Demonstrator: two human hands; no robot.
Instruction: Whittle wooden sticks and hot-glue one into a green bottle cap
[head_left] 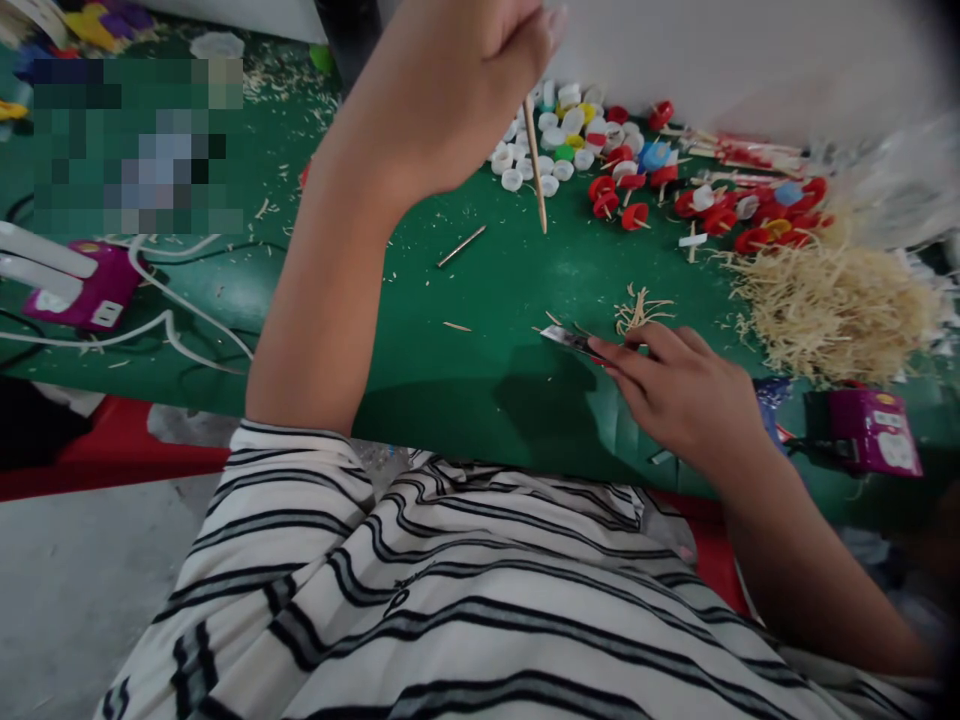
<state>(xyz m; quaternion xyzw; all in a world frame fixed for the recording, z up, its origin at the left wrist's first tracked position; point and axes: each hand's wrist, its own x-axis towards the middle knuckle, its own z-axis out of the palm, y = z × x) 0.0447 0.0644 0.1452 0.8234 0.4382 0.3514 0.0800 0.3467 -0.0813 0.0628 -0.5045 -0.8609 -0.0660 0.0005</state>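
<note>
My left hand is raised at the top of the view, its fingers closed on a thin wooden stick that hangs with a pointed end downward. Low over the green table, my right hand grips a utility knife, its blade pointing left. A small heap of curled wood shavings lies just beyond the knife. Left of the blade rests a short wood sliver, and farther back a thin metal rod. Part of the left hand's fingers is cut off by the frame's top edge.
White, red and coloured bottle caps lie at the back, several red ones with sticks through them. A big pile of shavings sits at the right, near a purple box. White cables and another purple box are at the left.
</note>
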